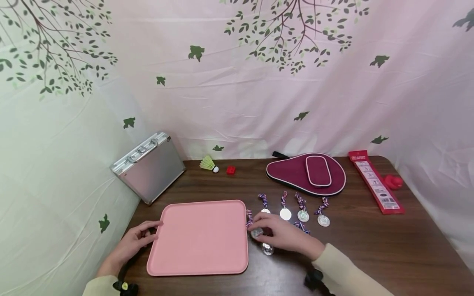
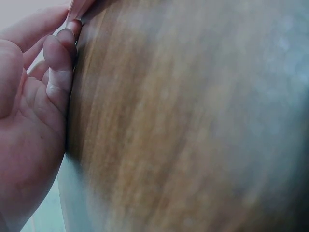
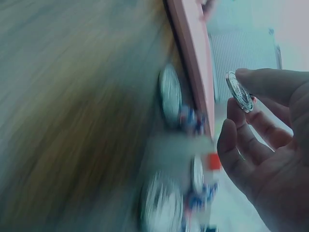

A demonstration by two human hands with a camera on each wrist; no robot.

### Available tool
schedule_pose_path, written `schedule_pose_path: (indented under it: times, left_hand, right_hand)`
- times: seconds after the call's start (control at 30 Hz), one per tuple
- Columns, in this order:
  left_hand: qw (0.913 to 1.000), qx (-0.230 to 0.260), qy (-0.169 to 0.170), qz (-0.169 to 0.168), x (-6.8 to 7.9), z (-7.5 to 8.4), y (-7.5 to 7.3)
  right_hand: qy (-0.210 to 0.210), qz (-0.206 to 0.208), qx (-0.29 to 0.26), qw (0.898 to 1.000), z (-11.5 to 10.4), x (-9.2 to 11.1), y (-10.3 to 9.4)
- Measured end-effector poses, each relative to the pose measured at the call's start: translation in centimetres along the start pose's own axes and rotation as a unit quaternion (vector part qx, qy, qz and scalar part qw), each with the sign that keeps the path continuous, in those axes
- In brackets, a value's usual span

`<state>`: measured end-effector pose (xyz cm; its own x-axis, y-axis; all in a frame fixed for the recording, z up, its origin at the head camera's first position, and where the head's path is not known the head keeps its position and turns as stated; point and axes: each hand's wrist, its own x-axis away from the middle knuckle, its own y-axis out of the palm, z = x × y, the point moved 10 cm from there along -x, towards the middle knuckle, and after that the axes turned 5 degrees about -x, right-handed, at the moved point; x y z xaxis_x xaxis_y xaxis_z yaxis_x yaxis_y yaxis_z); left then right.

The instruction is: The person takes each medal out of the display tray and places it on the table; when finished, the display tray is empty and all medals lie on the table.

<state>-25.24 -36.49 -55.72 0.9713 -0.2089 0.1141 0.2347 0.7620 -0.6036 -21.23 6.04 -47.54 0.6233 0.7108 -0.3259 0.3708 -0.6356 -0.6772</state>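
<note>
My right hand [image 1: 279,232] pinches a silver medal [image 3: 240,93] between thumb and fingers, just off the right side of a pink tray [image 1: 200,238]. A striped ribbon [image 1: 249,218] hangs beyond the fingers. At the tray's left rim, the thumb and fingertips of my left hand [image 1: 135,242] hold the edge. Several more silver medals lie around the right hand, among them one medal [image 1: 285,213] behind it, another [image 1: 324,220] farther right and one [image 1: 268,249] near the wrist. Their ribbons are knotted, and the hand partly hides some of them.
A silver case [image 1: 153,170] stands behind the tray at left. Along the back lie a shuttlecock [image 1: 209,164], a red block [image 1: 231,170] and a maroon racket case [image 1: 289,169]. A red package [image 1: 377,183] and a red object [image 1: 393,181] are at the right.
</note>
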Motion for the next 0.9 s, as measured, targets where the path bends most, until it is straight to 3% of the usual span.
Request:
schedule_pose_path:
  times: [0.37,0.53,0.73,0.9]
  left_hand:
    - [1.0,-0.006,0.005,0.0,-0.1,-0.3,0.1]
    - [1.0,-0.005,0.007,0.001,-0.1,-0.1,0.0]
    - [0.9999,-0.008,0.012,0.002,-0.2,-0.1,0.1]
    - [0.9999,-0.009,0.006,0.003,-0.1,-0.2,0.1]
  right_hand:
    - [0.021,0.066,0.03,0.997,2.2,8.2,-6.6]
    - [0.078,0.082,0.059,0.992,4.1,12.0,-8.6]
    - [0.16,0.07,0.076,0.982,6.0,15.5,-9.6]
    - [0.162,0.041,0.086,0.982,6.3,16.6,-9.1]
